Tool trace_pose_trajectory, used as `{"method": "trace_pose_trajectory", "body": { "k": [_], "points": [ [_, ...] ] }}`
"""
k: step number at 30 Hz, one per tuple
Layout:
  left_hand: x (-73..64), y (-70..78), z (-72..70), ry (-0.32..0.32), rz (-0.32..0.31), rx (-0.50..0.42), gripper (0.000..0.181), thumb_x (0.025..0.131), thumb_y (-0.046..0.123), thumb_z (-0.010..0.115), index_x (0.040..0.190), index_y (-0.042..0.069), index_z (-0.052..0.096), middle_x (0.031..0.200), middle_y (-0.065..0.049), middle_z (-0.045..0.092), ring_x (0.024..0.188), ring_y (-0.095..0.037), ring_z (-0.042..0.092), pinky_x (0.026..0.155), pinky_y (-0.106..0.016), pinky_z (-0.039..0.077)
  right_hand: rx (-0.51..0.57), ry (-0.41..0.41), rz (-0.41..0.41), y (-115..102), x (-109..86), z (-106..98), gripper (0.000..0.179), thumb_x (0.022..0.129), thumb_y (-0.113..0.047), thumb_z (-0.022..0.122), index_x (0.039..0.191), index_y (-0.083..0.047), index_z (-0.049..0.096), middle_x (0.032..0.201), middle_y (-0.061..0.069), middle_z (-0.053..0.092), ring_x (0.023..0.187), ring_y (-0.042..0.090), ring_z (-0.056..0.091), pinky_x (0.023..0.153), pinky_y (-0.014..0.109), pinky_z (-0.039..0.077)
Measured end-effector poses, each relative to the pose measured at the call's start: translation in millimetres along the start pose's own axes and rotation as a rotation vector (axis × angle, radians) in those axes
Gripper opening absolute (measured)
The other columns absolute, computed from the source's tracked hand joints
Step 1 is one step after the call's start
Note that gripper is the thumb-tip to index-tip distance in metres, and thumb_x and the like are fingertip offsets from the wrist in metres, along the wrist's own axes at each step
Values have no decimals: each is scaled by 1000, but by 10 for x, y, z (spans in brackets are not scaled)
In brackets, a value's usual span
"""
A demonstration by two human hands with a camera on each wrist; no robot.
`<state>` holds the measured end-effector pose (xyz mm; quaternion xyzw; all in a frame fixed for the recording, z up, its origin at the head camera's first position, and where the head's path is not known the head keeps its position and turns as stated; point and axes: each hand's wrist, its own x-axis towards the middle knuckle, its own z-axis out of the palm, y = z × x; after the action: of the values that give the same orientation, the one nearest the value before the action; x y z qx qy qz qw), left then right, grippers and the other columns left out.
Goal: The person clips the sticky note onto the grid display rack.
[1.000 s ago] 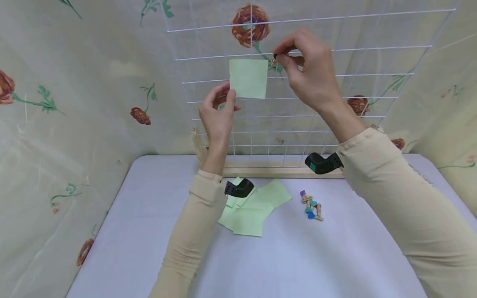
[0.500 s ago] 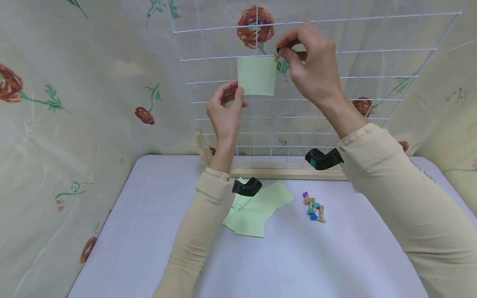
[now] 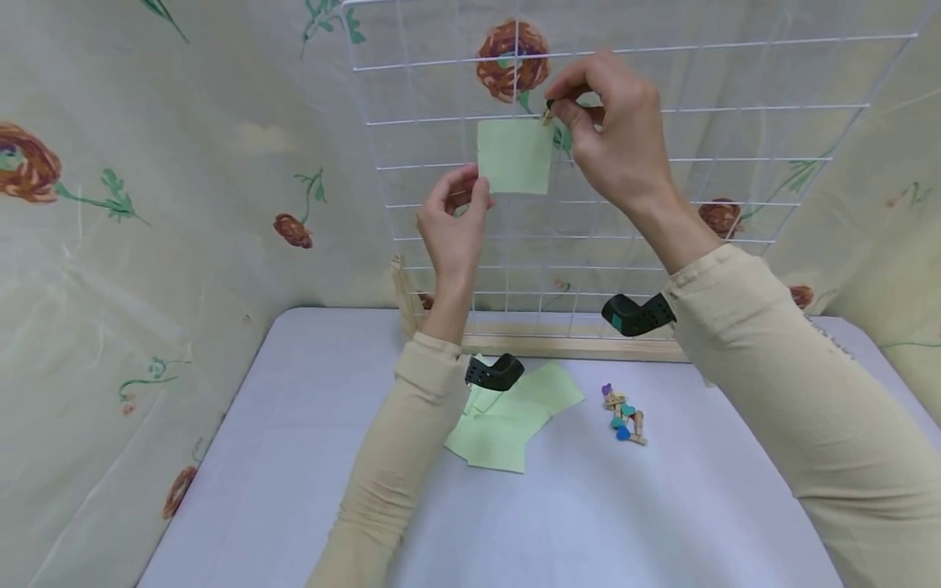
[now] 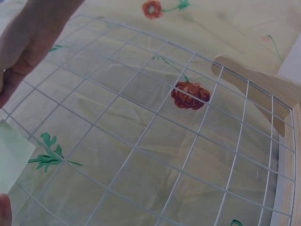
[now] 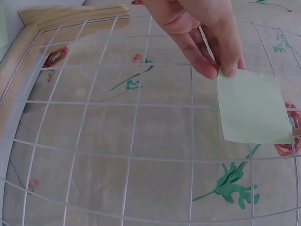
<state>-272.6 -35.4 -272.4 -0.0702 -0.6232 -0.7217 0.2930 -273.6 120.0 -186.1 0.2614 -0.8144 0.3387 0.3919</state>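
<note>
A square pale green paper (image 3: 515,157) is held up against the white wire grid (image 3: 588,237). My left hand (image 3: 454,220) pinches its lower left edge between thumb and fingers; the right wrist view shows the same paper (image 5: 254,108) with the left hand (image 5: 202,37) at its corner. At the paper's upper right corner, my right hand (image 3: 613,131) pinches a small wooden clothespin (image 3: 547,117) with a dark top. In the left wrist view, part of the right hand (image 4: 28,52) appears above the paper (image 4: 13,157).
Several loose green papers (image 3: 507,425) lie on the white table (image 3: 294,457). To their right is a small heap of wooden clothespins (image 3: 625,416) with coloured hearts. The grid stands in a wooden base (image 3: 573,347). Flowered cloth (image 3: 132,286) surrounds the table.
Both hands have shifted slightly right in the head view, along with the paper. The clothespin, earlier just apart from the paper, now sits at its upper right corner.
</note>
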Motion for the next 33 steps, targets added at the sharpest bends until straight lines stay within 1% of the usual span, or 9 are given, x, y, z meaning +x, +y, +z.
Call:
{"method": "trace_pose_trajectory", "body": {
  "k": [3,7,17,21,25,28,33],
  "points": [
    [-50,111,10,-2,-1,4,20,87,4,64,105,-4,66,95,-16,67,79,-22,64,71,-26,57,-2,-6,1,6,6,7,13,92,-2,55,100,-1,66,101,8,65,92,5,57,71,10,44],
    [-74,158,21,-5,5,6,20,88,3,63,106,-5,65,95,-17,66,78,-23,63,70,-25,57,1,-3,2,13,18,10,14,93,-2,55,100,-1,66,102,8,65,92,5,58,72,10,45],
    [-99,165,65,-9,4,18,20,89,4,63,107,-5,65,96,-17,66,79,-24,63,69,-23,56,-12,3,-17,20,33,3,14,93,-5,55,101,0,66,101,10,64,92,6,59,71,9,44],
    [-100,169,90,-12,-1,26,20,89,5,63,106,-4,65,96,-16,66,79,-22,63,68,-22,56,-16,11,-17,22,36,12,14,93,-5,55,100,0,66,100,10,64,92,8,59,71,8,44],
    [-97,172,100,-9,-3,27,20,89,5,63,106,-4,65,95,-16,66,78,-20,63,67,-22,56,-18,22,-34,20,31,30,13,93,-5,55,99,1,66,100,11,64,91,9,60,70,8,42],
    [-97,169,98,-5,-2,32,20,89,5,63,106,-4,65,95,-16,66,78,-21,63,66,-21,55,-18,21,-46,12,28,45,14,94,-6,55,99,1,66,100,11,64,92,9,59,69,9,41],
    [-97,167,97,-10,1,49,21,89,6,63,107,-4,65,97,-16,66,80,-22,63,68,-21,56,-20,13,-41,-5,32,61,15,94,-7,54,100,0,65,101,10,64,92,9,58,68,11,40]
  ]
}}
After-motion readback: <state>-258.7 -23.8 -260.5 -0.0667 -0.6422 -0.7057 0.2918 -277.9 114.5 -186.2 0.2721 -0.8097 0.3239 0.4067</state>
